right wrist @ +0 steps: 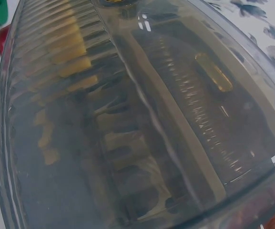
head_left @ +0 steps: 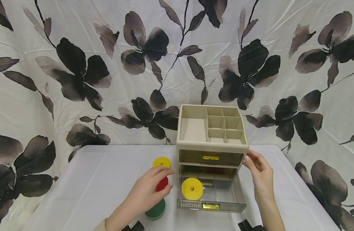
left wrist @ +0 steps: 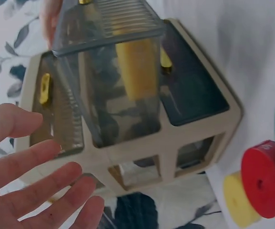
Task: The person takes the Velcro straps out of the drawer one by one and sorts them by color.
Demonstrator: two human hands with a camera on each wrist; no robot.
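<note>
Inside the clear drawer (head_left: pixel 231 207) — yellow disc (head_left: pixel 192 188).

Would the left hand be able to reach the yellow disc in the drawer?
Probably yes: the drawer is pulled out, nothing covers the yellow disc, and the left hand is close by, empty.

beige l. sleeve (head_left: pixel 100 225), blk gear (head_left: pixel 137 226) nr. ea. arm (head_left: pixel 270 210).

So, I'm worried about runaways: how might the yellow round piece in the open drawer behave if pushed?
The yellow round piece would probably slide rather than roll, as its flat face points up. Tipped onto its curved side, it could roll. The open drawer, walled around it, would likely stop it.
</note>
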